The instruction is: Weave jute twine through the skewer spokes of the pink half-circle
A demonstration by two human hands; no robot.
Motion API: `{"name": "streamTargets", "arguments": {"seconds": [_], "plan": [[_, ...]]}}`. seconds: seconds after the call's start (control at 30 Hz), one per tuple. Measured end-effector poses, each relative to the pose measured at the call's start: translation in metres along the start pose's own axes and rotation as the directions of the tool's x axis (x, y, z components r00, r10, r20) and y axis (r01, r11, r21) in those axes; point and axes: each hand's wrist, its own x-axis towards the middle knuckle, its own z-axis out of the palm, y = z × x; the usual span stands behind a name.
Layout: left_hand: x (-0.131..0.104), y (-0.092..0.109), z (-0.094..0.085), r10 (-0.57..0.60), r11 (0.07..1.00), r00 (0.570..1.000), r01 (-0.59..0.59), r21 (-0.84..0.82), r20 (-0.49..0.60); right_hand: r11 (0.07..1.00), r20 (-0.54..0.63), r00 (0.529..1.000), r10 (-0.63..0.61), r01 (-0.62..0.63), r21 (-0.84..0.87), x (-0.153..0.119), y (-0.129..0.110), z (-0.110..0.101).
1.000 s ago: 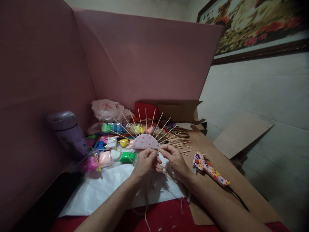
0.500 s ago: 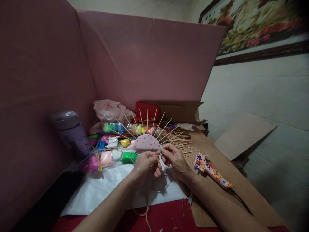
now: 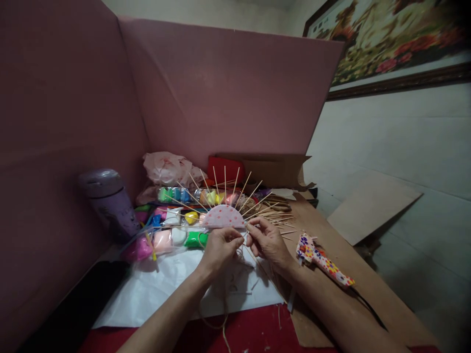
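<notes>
A pink half-disc with red dots (image 3: 225, 217) stands just beyond my hands, thin wooden sticks (image 3: 224, 184) fanning out from its curved edge. My left hand (image 3: 222, 248) is closed in a pinch on a strand of twine (image 3: 225, 317), which trails down over the table's front. At the half-disc's lower right corner, my right hand (image 3: 268, 241) pinches the twine too, thumb against forefinger. A narrow gap separates the fingertips of the two hands. The short stretch of twine between them is too fine to follow clearly.
Bagged coloured clay (image 3: 196, 239) lies at left, beside a purple tumbler (image 3: 110, 203). A flower-patterned glue gun (image 3: 324, 262) with a black cord rests on cardboard (image 3: 353, 299) at right. Loose sticks (image 3: 279, 215) lie behind my right hand. White sheeting (image 3: 147, 294) covers the middle.
My hands have drawn slightly apart at the half-disc's lower right corner. My left hand's fingers have curled in more. The half-disc has barely shifted.
</notes>
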Motion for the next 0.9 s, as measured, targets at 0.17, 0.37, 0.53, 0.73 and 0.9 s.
{"name": "streamTargets", "arguments": {"seconds": [0.17, 0.37, 0.53, 0.73, 0.9], "plan": [[0.0, 0.002, -0.004, 0.306, 0.923, 0.95, -0.281, 0.262, -0.057, 0.996, 0.04, 0.996, 0.08, -0.082, 0.048, -0.004, -0.003, 0.005], [-0.003, -0.001, 0.002, 0.145, 0.973, 0.989, -0.141, 0.183, -0.013, 0.989, 0.055, 0.99, 0.126, -0.13, 0.076, -0.006, -0.004, 0.007], [-0.003, -0.005, 0.006, 0.002, 0.997, 0.999, 0.001, -0.074, 0.044, 0.98, 0.05, 0.986, 0.16, -0.164, 0.113, -0.006, -0.006, 0.007], [-0.004, -0.001, 0.005, 0.027, 0.996, 0.999, -0.025, -0.085, 0.031, 0.981, 0.018, 0.986, 0.165, -0.166, 0.1, -0.005, -0.004, 0.006], [-0.004, -0.001, 0.003, 0.006, 1.0, 1.0, -0.006, -0.025, 0.001, 0.983, 0.058, 0.984, 0.167, -0.171, 0.067, -0.007, -0.003, 0.007]]}}
